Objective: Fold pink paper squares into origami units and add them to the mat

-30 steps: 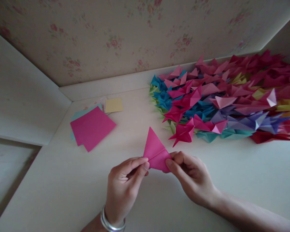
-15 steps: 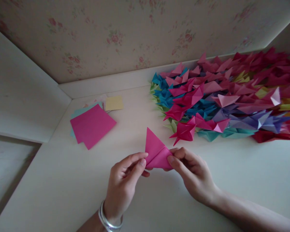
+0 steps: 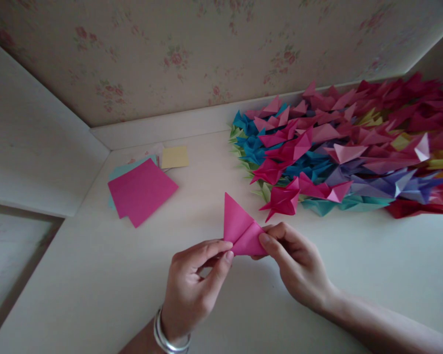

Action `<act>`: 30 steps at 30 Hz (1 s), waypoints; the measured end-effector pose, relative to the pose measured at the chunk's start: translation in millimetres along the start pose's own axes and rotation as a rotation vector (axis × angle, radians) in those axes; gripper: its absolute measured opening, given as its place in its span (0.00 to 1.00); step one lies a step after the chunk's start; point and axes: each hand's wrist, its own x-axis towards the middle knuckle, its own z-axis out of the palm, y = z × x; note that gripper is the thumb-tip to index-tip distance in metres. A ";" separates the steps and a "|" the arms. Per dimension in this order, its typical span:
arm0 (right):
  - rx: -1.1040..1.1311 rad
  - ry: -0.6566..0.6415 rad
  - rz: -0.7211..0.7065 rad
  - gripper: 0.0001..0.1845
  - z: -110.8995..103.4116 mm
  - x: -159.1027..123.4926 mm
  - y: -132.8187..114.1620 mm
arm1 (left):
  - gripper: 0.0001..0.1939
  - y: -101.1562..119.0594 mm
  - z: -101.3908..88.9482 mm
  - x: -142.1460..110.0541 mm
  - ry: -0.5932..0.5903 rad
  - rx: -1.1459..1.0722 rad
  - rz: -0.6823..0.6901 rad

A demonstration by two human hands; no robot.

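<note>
A folded pink sheet of origami paper [image 3: 239, 223] is held above the white table, between my two hands. It has a pointed tip at the top and a crease running diagonally across it. My left hand [image 3: 197, 280], with silver bangles at the wrist, pinches its lower left corner between thumb and fingers. On the other side my right hand [image 3: 295, 260] grips the right corner, thumb in front and fingers behind. The fingertips behind the paper are partly hidden.
Many folded paper pieces in several colours [image 3: 317, 157] lie in rows at the back right. Flat magenta sheets [image 3: 142, 191] rest on light blue paper at the left, beside a small yellow sheet [image 3: 175, 157]. A flowered wall [image 3: 140, 59] stands behind the white table [image 3: 96, 280].
My left thumb and fingers have shifted right and closed tighter on the paper's lower left corner. The paper and my right hand have moved very slightly.
</note>
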 end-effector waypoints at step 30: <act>0.132 -0.017 0.023 0.12 1.6 -2.9 4.9 | 0.20 -6.5 6.3 -3.7 0.087 0.015 -0.093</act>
